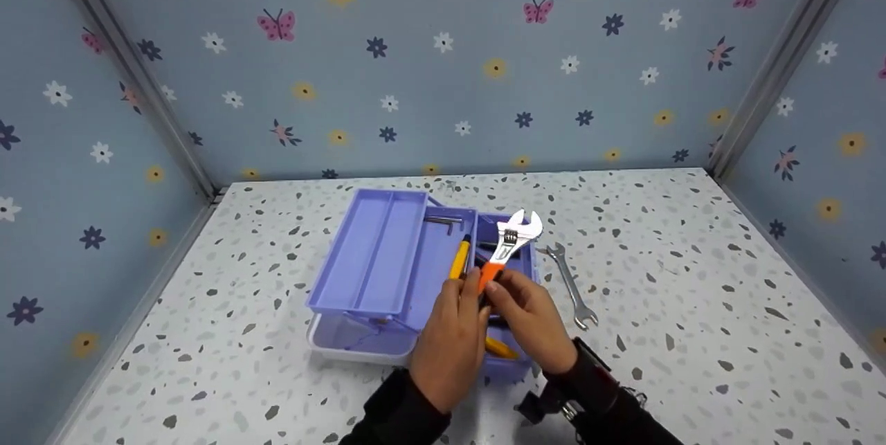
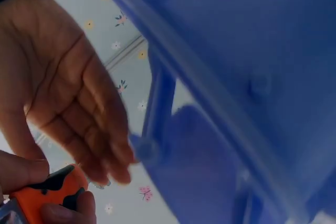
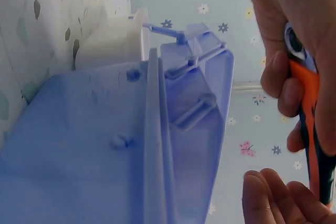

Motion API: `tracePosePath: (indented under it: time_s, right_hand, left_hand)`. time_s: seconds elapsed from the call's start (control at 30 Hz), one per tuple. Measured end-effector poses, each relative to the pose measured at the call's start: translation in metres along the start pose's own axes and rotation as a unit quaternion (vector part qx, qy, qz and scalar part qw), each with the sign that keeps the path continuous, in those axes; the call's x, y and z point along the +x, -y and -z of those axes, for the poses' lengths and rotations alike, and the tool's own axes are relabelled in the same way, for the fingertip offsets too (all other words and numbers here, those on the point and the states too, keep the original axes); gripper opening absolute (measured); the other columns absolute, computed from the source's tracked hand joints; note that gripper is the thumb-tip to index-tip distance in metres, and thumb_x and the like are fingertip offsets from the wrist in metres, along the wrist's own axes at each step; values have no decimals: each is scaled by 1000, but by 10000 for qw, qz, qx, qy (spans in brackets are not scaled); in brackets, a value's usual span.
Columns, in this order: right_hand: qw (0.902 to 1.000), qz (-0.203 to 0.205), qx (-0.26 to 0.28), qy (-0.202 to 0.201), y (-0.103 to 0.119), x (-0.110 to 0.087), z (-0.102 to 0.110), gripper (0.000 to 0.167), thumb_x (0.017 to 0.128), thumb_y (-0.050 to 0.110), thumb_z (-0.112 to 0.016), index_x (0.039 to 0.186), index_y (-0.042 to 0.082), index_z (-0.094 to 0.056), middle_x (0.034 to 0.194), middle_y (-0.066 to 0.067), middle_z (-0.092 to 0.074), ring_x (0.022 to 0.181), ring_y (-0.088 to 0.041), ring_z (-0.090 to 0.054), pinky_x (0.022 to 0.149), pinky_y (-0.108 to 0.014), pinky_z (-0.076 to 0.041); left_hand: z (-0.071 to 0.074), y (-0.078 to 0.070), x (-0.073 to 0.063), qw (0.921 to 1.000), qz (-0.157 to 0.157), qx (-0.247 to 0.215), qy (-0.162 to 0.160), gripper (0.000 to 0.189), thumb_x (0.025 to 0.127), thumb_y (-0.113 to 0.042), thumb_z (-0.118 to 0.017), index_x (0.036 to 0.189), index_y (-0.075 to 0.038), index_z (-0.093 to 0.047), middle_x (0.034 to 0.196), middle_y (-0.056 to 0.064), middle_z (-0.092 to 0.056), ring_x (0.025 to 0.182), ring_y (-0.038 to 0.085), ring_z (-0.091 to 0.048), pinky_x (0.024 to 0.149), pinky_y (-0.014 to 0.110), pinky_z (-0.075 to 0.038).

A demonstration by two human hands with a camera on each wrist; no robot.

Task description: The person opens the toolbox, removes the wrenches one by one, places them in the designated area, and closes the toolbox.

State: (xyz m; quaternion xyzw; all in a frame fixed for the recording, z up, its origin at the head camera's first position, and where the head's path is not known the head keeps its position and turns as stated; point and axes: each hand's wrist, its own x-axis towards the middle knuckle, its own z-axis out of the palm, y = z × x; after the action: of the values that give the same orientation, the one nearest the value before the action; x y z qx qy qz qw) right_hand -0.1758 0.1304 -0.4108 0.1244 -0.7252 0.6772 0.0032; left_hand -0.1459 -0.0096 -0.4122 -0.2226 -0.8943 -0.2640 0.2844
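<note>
In the head view my right hand point(image 1: 538, 320) grips an adjustable wrench point(image 1: 509, 241) by its orange and black handle, the silver head pointing up and away. My left hand point(image 1: 451, 348) is beside the handle. In the left wrist view that left hand point(image 2: 68, 82) has its palm exposed and fingers extended, close to the orange handle point(image 2: 39, 205). The right wrist view shows the right fingers curled round the wrench point(image 3: 310, 114), with left fingertips point(image 3: 257, 192) at the handle's end. Both hands are over a purple toolbox point(image 1: 363, 251) with its trays spread out.
A double open-end wrench point(image 1: 571, 287) lies on the speckled table point(image 1: 692, 306) right of the toolbox. Hex keys point(image 1: 443, 221) and a yellow tool point(image 1: 459, 259) are in a tray. Another yellow piece point(image 1: 500, 348) sits lower down. Flower-patterned walls point(image 1: 443, 71) enclose the back and sides.
</note>
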Motion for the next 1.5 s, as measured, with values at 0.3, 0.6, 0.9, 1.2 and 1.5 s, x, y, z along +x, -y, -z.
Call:
tracePosePath:
  time_s: [0.3,0.6,0.9,1.2,1.5]
  right_hand:
    - [9976,-543,356,-230,-3,-2,-3,25,101,14,-51,113,-7,-57,86,-1,-65,73,-11,-62,65,-23,-55]
    - [9914,-1037,798,56,-6,3,3,18,101,16,-50,106,-1,-55,84,0,-63,70,-11,-61,63,-23,-53]
    - [9881,-963,1196,-61,-4,10,17,15,101,12,-47,106,0,-53,86,-1,-65,74,-13,-63,71,-28,-56]
    - [9873,-625,1459,-44,-2,13,46,12,105,15,-39,105,5,-47,84,-1,-59,73,-12,-57,67,-25,-49]
    - [9990,-184,238,-334,2,29,85,20,107,15,-35,104,-1,-47,76,-5,-52,57,-11,-48,48,-22,-42]
  left_hand:
    - [-15,-3,-13,9999,19,146,-50,48,95,-12,-62,137,5,-49,109,14,-53,88,18,-56,71,27,-54]
    - [-8,5,-14,9991,-139,-95,385,50,98,-24,-57,140,2,-48,113,14,-60,89,17,-62,74,30,-56]
    - [21,26,-5,9988,-263,-168,-374,48,97,-34,-59,132,0,-57,107,11,-68,94,19,-65,81,32,-57]
    - [60,74,5,9936,330,172,-1064,44,92,-28,-65,124,2,-62,108,18,-66,100,32,-62,87,44,-54]
    - [81,131,3,9783,1859,50,-918,39,96,-19,-61,124,7,-60,117,26,-62,109,42,-59,93,53,-50]
